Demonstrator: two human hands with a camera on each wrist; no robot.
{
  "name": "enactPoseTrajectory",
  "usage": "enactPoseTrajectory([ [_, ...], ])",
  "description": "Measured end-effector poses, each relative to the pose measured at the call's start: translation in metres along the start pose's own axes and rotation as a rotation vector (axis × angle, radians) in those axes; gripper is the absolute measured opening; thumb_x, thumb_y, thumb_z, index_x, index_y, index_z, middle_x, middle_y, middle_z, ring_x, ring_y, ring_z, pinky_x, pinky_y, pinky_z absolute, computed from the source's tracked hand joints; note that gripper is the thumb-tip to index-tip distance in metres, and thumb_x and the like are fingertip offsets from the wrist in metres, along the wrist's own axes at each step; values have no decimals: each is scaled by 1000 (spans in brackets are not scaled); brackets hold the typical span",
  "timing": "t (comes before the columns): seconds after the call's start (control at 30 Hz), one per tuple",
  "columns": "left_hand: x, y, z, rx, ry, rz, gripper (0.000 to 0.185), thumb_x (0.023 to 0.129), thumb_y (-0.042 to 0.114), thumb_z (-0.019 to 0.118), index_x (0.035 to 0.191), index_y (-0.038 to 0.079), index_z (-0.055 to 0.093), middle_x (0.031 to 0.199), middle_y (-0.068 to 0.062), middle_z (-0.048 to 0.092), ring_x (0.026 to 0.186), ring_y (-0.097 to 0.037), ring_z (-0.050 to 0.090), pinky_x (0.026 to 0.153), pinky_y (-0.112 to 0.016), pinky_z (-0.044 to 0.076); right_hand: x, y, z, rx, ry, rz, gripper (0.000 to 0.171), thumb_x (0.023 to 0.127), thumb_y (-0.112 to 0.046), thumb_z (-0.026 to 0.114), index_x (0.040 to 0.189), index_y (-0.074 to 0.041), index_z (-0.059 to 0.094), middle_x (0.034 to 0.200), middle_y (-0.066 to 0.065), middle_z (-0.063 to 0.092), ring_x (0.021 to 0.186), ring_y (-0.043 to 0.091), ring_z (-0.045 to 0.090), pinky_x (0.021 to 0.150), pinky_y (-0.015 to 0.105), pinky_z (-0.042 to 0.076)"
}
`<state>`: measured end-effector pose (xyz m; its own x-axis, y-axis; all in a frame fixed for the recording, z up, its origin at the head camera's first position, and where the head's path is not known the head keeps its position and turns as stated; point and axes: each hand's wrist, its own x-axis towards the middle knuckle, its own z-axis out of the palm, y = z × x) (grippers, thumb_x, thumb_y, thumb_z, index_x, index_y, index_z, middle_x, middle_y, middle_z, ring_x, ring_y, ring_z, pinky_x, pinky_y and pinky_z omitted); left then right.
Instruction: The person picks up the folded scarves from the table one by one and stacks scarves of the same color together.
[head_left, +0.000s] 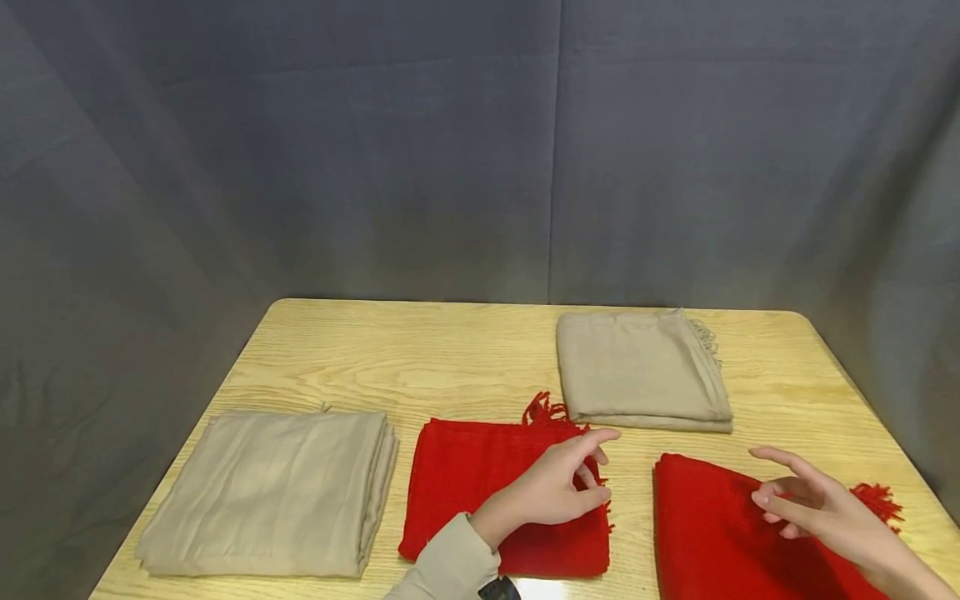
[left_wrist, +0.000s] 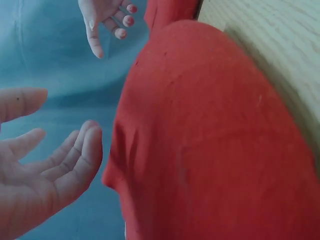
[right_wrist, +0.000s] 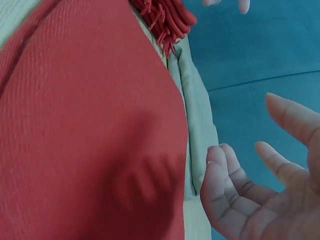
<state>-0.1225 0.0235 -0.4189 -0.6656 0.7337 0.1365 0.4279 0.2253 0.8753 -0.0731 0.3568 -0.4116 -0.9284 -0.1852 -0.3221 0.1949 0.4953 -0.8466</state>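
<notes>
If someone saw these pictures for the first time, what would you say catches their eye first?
Probably the two red folded scarves at the near edge of the wooden table: the left red scarf and the right red scarf. The left hand and right hand hover open just above them, holding nothing. Two beige folded cloths, one near left and one farther back, look muted beside them.

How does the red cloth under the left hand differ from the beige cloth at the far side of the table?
The red cloth is bright red and lies at the near edge, partly under the left hand; the beige cloth is dull tan and lies farther back, with no hand over it. The red fringe is thick and bold; the beige fringe is thin and pale. Both are folded flat on the wooden table.
</notes>
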Motion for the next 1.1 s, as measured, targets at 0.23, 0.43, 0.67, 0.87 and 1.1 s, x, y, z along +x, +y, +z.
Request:
enactPoseTrajectory([
  [0.23, 5, 0, 7, 50, 6, -12, 62, 84, 4, 60, 138, 12, 31, 117, -9, 50, 77, 3, 56, 74, -14, 44, -2, 7, -6, -35, 31, 41, 42, 92, -20, 53, 115, -50, 34, 100, 9, 58, 80, 17, 57, 66, 30, 49],
  [0.43, 8, -4, 13, 26, 11, -47, 61, 84, 5, 60, 138, 13, 32, 119, -11, 51, 76, 3, 56, 70, -13, 45, -6, 17, -12, -57, 53, -2, 47, 93, -16, 52, 113, -54, 34, 96, 5, 60, 78, 16, 58, 65, 29, 49],
  [0.67, 12, -6, 21, -3, 1, -117, 61, 83, 7, 60, 138, 14, 33, 120, -11, 53, 75, 4, 56, 69, -13, 44, -7, 25, -20, -87, 84, 93, 46, 92, -21, 53, 107, -58, 30, 102, 13, 59, 77, 16, 58, 65, 31, 50],
  [0.87, 14, -5, 25, -45, -19, -167, 63, 84, 8, 61, 139, 13, 31, 120, -11, 53, 78, 4, 58, 74, -15, 44, -8, 34, -26, -106, 63, 86, 48, 93, -21, 52, 106, -59, 26, 104, 17, 59, 76, 17, 57, 64, 31, 50],
  [1.1, 15, -6, 29, -19, -57, -162, 64, 84, 9, 62, 139, 11, 30, 123, -14, 51, 82, 2, 59, 74, -15, 44, -9, 43, -31, -133, 60, 97, 45, 94, -22, 50, 106, -56, 24, 103, 19, 59, 75, 18, 56, 62, 32, 50],
])
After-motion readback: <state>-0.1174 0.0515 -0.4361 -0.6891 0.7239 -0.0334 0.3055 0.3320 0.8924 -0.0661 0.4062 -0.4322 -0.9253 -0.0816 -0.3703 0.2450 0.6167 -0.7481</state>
